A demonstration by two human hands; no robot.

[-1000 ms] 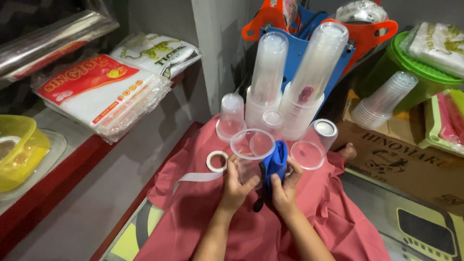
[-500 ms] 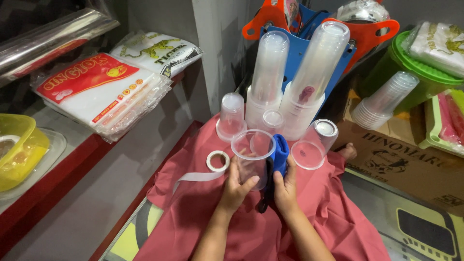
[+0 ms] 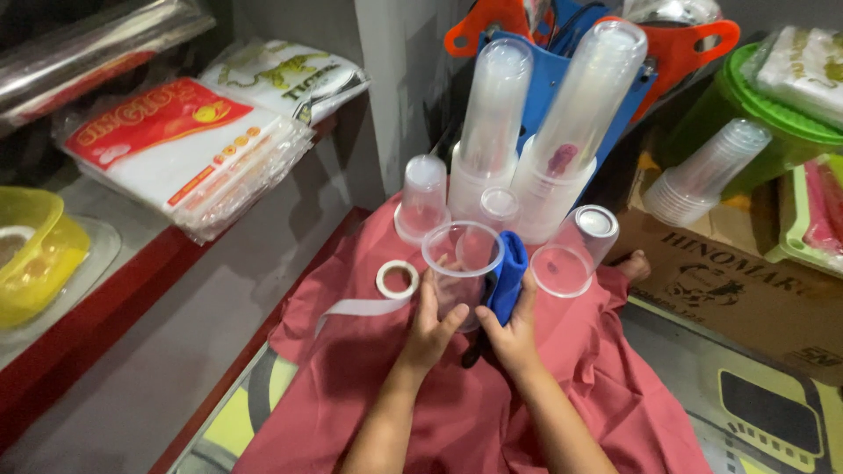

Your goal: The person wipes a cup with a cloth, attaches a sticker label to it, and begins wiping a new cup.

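Note:
My left hand (image 3: 433,323) grips a clear plastic cup (image 3: 461,263) from its left side, its mouth turned up toward me. My right hand (image 3: 514,332) presses a blue cloth (image 3: 506,275) against the cup's right side. Both hands hover over my lap, covered by red fabric (image 3: 378,386). A roll of white tape (image 3: 397,279) lies on the fabric just left of the cup, a loose strip trailing from it.
Tall stacks of clear cups (image 3: 496,132) stand behind my hands, with single cups beside them, one lying on its side (image 3: 575,250). A cardboard box (image 3: 746,281) with more cups sits right. Packaged bags (image 3: 189,149) and a yellow container (image 3: 31,254) rest on the left shelf.
The blue cloth has slid up along the cup's right side with my right hand. My left hand keeps its hold on the cup.

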